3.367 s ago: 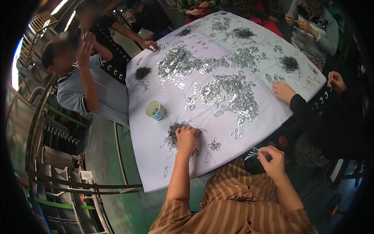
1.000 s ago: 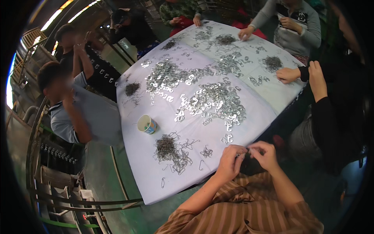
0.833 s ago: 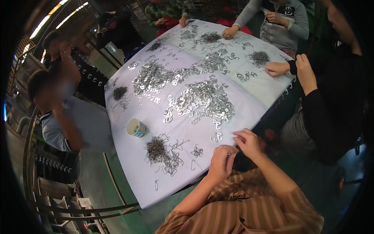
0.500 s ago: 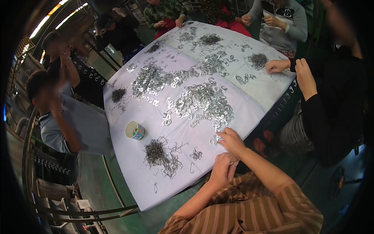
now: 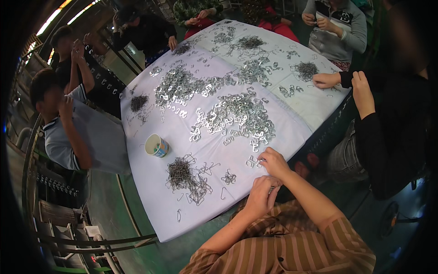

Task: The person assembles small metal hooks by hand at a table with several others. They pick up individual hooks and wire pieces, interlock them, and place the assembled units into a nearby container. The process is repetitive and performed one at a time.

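Right hand [image 5: 275,164] reaches metal clips [image 5: 251,161] near the table's [image 5: 150,205] front edge, grip unclear; left hand [image 5: 261,196] clenched, contents unclear. Clips seem light, stiff, slick: pinch a bend.

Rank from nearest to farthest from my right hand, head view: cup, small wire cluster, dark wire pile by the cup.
1. Small wire cluster: left of your right hand.
2. Dark wire pile: farther left.
3. Cup: farthest left.
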Demonstrator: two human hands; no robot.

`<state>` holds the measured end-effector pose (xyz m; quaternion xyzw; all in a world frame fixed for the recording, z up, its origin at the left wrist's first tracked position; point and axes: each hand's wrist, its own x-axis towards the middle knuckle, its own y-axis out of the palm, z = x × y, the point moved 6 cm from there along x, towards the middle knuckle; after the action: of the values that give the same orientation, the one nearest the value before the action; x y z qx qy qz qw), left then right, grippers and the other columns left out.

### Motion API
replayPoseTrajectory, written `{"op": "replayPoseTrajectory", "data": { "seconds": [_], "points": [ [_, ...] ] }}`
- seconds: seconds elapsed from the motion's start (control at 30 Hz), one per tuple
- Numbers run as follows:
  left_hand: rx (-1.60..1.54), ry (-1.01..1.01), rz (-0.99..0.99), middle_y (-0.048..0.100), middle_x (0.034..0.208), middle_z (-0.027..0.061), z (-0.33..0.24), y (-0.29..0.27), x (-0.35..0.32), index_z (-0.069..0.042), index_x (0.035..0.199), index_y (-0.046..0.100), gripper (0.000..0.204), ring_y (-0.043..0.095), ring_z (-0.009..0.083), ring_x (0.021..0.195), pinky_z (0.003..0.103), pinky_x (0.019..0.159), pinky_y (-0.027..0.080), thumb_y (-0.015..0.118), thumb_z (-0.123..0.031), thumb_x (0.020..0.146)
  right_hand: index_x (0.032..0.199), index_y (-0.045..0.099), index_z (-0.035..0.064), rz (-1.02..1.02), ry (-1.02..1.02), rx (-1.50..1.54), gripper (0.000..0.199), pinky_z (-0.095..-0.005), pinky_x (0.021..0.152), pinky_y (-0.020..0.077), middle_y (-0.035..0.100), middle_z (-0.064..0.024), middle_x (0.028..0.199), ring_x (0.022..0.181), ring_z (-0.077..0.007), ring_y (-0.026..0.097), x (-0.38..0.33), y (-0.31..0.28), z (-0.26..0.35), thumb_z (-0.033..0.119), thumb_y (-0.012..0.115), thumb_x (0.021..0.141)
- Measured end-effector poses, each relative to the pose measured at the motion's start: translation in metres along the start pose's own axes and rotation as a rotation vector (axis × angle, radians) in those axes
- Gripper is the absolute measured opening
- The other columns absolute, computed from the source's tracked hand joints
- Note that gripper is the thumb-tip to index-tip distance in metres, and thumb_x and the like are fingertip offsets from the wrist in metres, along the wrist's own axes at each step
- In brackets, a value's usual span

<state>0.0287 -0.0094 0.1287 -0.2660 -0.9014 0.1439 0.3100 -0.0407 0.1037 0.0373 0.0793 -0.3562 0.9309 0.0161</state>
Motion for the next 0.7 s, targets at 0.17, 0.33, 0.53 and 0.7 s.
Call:
{"op": "replayPoseTrajectory", "data": {
  "seconds": [0.17, 0.33, 0.53, 0.7],
  "points": [
    [0.012, -0.007, -0.009, 0.065, 0.095, 0.0102, 0.001, -0.001, -0.001, -0.004, 0.093, 0.051, 0.020, 0.058, 0.0282, 0.085, 0.036, 0.080, 0.041, 0.059, 0.008, 0.080, 0.090, 0.065, 0.0028, 0.002, 0.059, -0.017, 0.013, -0.0438, 0.078, 0.0483, 0.057, -0.0149, 0.090, 0.087, -0.0370, 0.059, 0.001, -0.006, 0.004, 0.005, 0.070, 0.078],
    [0.029, -0.014, -0.028, 0.065, 0.094, 0.0101, 0.002, -0.002, 0.000, -0.005, 0.093, 0.051, 0.019, 0.059, 0.0279, 0.085, 0.036, 0.080, 0.041, 0.058, 0.008, 0.080, 0.091, 0.065, 0.0006, 0.079, 0.181, 0.259, 0.013, -0.0335, 0.064, 0.0513, 0.063, -0.0087, 0.076, 0.069, -0.0216, 0.064, 0.000, -0.018, -0.004, 0.002, 0.070, 0.079],
    [0.112, -0.107, -0.102, 0.067, 0.093, 0.0092, 0.011, -0.004, -0.003, -0.004, 0.094, 0.055, 0.020, 0.060, 0.0288, 0.085, 0.036, 0.079, 0.042, 0.061, 0.008, 0.080, 0.090, 0.065, -0.0048, -0.004, 0.293, 0.892, 0.009, -0.0237, 0.060, 0.0518, 0.067, -0.0050, 0.073, 0.066, -0.0096, 0.064, -0.032, -0.051, 0.024, 0.001, 0.068, 0.085],
    [0.141, -0.134, -0.180, 0.063, 0.087, 0.0095, 0.012, -0.005, -0.004, -0.005, 0.092, 0.056, 0.016, 0.059, 0.0298, 0.081, 0.038, 0.077, 0.042, 0.063, 0.005, 0.080, 0.091, 0.068, -0.0057, -0.105, 0.242, 0.805, 0.009, -0.0236, 0.062, 0.0532, 0.069, -0.0063, 0.075, 0.067, -0.0100, 0.065, -0.049, -0.072, 0.047, 0.001, 0.067, 0.085]
  ]
}}
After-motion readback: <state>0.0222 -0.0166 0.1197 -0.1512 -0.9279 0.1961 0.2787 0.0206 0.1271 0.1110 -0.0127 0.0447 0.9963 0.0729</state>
